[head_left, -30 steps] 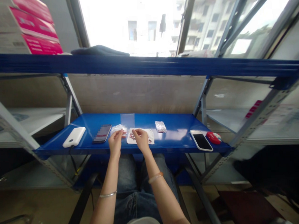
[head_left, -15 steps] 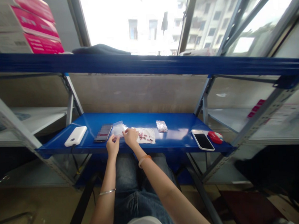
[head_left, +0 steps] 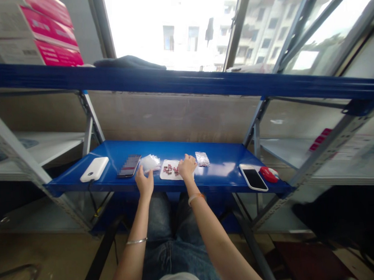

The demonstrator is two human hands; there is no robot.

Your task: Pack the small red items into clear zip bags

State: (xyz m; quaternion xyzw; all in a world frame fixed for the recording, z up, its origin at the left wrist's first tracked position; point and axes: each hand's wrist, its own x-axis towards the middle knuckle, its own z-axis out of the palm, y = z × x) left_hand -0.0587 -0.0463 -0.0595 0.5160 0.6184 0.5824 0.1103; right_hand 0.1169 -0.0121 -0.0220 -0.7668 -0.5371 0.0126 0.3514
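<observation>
My left hand [head_left: 144,182] is at the near edge of a pile of clear plastic bags [head_left: 150,162], thumb and forefinger apart. My right hand [head_left: 187,167] is over the right part of a white sheet [head_left: 165,175], its fingers bent inward; whatever they hold, if anything, is hidden. Small dark red pieces [head_left: 169,169] lie scattered on that sheet, too small to name. Just beyond the right hand is a clear bag with small reddish contents [head_left: 202,159].
Left of the bags lie a dark phone [head_left: 130,166] and a white power bank [head_left: 94,169] with a cable. A white-framed phone [head_left: 253,177] and a red and white object [head_left: 269,174] lie at the right end. The blue shelf beam [head_left: 184,80] crosses above the blue tabletop [head_left: 224,150].
My right hand has moved right, from the plastic bags to over the white sheet. My left thumb and forefinger have spread apart beside the bags. More red pieces show on the sheet's left side.
</observation>
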